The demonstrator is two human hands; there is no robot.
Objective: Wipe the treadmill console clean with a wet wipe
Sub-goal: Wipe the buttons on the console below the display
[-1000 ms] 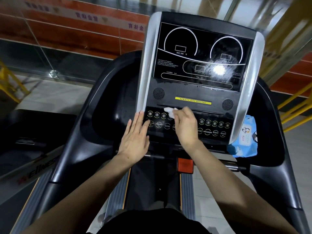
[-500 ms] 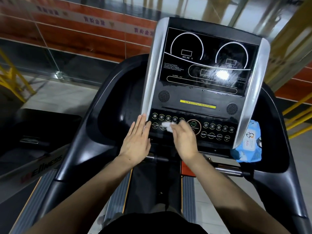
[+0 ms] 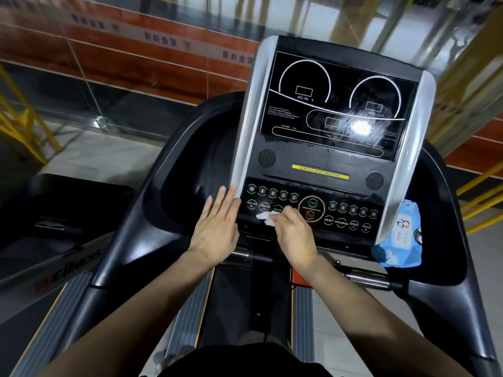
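Observation:
The black treadmill console (image 3: 324,159) with silver side rails fills the middle of the view; its upper display shows wet streaks and a light glare. My right hand (image 3: 295,235) presses a crumpled white wet wipe (image 3: 265,219) against the lower button panel, just below the MODE and INCLINE buttons and left of the round START button. My left hand (image 3: 217,227) lies flat with fingers spread on the console's lower left corner, by the silver rail, holding nothing.
A blue pack of wet wipes (image 3: 400,238) sits in the right side tray beside the console. Black curved handrails (image 3: 130,235) wrap both sides. The treadmill belt (image 3: 239,300) runs below. Yellow railings (image 3: 24,126) and a glass barrier stand beyond.
My right hand has drawn the wipe down from the top button row to the lower row and slightly left. My left hand stays flat at the console's corner.

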